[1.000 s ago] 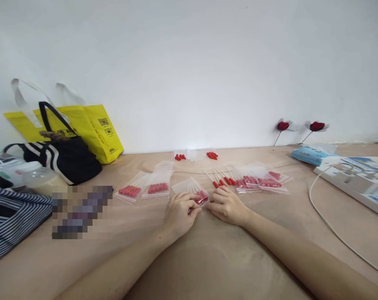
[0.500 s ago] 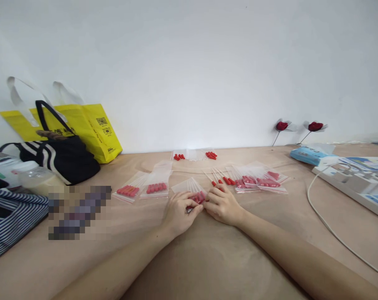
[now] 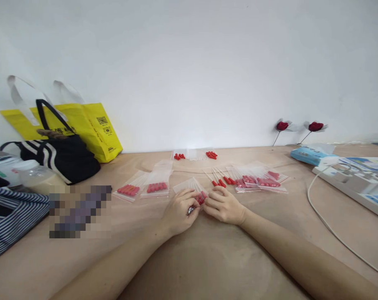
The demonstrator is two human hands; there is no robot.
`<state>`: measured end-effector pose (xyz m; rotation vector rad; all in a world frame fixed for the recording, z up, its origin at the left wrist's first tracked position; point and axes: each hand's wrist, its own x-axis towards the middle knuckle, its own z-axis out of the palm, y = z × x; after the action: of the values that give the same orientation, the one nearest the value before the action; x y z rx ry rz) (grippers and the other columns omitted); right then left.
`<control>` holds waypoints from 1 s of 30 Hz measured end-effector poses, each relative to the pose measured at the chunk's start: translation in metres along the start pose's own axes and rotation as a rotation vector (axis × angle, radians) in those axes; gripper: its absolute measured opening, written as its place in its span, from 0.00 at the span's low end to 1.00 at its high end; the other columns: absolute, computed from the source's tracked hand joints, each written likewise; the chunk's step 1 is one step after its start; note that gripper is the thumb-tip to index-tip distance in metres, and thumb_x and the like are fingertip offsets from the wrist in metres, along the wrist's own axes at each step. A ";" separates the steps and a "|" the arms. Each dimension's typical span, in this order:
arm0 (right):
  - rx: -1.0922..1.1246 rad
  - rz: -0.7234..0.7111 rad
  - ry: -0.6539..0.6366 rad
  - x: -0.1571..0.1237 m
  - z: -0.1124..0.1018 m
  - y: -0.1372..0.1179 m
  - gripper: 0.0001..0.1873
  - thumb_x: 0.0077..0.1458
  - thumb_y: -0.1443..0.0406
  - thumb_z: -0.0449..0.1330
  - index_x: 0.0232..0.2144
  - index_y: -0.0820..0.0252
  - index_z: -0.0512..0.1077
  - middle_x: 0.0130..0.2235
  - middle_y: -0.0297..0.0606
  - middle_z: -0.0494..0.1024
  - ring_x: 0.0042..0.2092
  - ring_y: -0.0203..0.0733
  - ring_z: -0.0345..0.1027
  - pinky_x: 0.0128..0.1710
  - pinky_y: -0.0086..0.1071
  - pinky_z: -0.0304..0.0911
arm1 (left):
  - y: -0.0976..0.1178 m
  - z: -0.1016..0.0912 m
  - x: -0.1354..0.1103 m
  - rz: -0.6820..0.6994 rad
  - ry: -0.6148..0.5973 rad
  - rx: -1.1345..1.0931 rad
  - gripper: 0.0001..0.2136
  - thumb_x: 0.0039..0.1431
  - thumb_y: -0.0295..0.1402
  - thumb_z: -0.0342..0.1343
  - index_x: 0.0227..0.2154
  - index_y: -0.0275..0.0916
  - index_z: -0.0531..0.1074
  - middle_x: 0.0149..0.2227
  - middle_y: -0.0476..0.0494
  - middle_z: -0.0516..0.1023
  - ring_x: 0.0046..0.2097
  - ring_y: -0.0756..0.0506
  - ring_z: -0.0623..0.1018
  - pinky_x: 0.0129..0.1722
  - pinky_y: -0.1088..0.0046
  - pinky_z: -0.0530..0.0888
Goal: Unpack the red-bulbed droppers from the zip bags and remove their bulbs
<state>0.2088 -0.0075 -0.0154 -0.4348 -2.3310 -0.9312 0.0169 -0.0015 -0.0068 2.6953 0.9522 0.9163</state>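
Your left hand (image 3: 181, 210) has its thumb and fingers clamped on the near edge of the clear zip bag (image 3: 184, 186). The fingers of your right hand (image 3: 224, 206) are curled together against the bag's right corner; whether they pinch the film cannot be told. The bag lies on the bench (image 3: 182, 266) directly in front of you, its far end fanned away, with red heads (image 3: 202, 197) showing between your hands.

For this step, which appears to be closing the bag, it is best to hold the near edge flat with the left grip and press along it with the right, keeping the red heads well back from the seam.

Just beyond your right hand lie loose red-headed sticks (image 3: 229, 181). To their right, overlapping filled bags (image 3: 270, 182) hold similar sticks. On the left, two further bags (image 3: 159, 171) each show a row of red heads near the lower edge. By the wall lie more clear bags (image 3: 195, 155), red heads towards either end. At far left, a lidded jar (image 3: 40, 177) holds something pale.
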 end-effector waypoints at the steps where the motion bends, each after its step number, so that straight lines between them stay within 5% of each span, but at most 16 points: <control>1: 0.006 0.030 0.001 0.000 0.001 0.000 0.12 0.57 0.71 0.48 0.25 0.60 0.68 0.28 0.33 0.71 0.36 0.35 0.61 0.44 0.37 0.52 | 0.001 0.001 0.000 -0.002 0.014 -0.008 0.05 0.49 0.26 0.52 0.23 0.39 0.71 0.42 0.45 0.75 0.49 0.44 0.70 0.51 0.61 0.65; 9: 0.031 0.241 -0.023 0.004 0.004 0.000 0.12 0.55 0.66 0.52 0.21 0.60 0.67 0.25 0.33 0.69 0.32 0.36 0.57 0.39 0.36 0.51 | 0.001 0.007 -0.001 -0.012 0.076 0.014 0.05 0.51 0.25 0.50 0.24 0.40 0.68 0.40 0.45 0.76 0.48 0.44 0.71 0.48 0.62 0.67; 18: 0.056 0.102 -0.036 0.005 0.003 -0.002 0.16 0.59 0.71 0.45 0.22 0.60 0.66 0.25 0.33 0.68 0.33 0.35 0.57 0.43 0.37 0.50 | 0.006 0.001 0.000 0.038 -0.051 0.231 0.05 0.53 0.28 0.47 0.29 0.38 0.68 0.47 0.40 0.70 0.52 0.41 0.66 0.53 0.56 0.61; 30: 0.052 0.099 0.020 0.004 0.006 -0.002 0.14 0.58 0.71 0.47 0.24 0.59 0.68 0.25 0.31 0.70 0.33 0.34 0.59 0.44 0.38 0.50 | 0.006 0.003 -0.001 -0.046 -0.183 0.100 0.11 0.59 0.25 0.38 0.37 0.38 0.65 0.53 0.40 0.66 0.56 0.44 0.62 0.52 0.55 0.62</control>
<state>0.2022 -0.0046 -0.0171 -0.5127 -2.2879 -0.8225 0.0206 -0.0066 -0.0082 2.7681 1.0406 0.6153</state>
